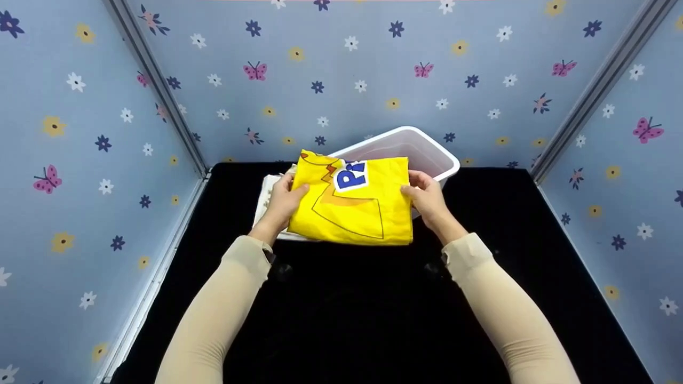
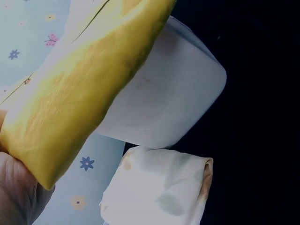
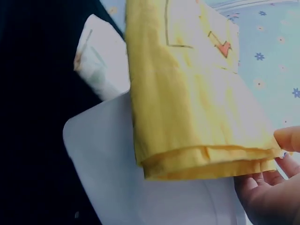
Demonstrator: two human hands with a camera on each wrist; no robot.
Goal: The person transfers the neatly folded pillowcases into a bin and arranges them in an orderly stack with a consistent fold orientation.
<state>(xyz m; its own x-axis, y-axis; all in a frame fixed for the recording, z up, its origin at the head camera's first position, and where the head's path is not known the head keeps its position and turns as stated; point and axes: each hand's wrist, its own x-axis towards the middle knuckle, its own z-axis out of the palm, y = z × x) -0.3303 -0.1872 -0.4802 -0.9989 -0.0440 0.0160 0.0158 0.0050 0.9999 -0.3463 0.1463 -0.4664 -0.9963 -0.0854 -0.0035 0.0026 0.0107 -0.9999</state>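
Cloth: yellow, soft, folded to a rough rectangle (blue lettering), between left hand and right hand, each gripping a side edge. Bin: white, smooth, round-cornered, behind.

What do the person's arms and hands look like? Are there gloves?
No gloves: the left hand and right hand are bare. The sleeves are long, plain and cream, with a few wrinkles and bunched cuffs. Something small and dark shows at each wrist, but it's too hidden to name.
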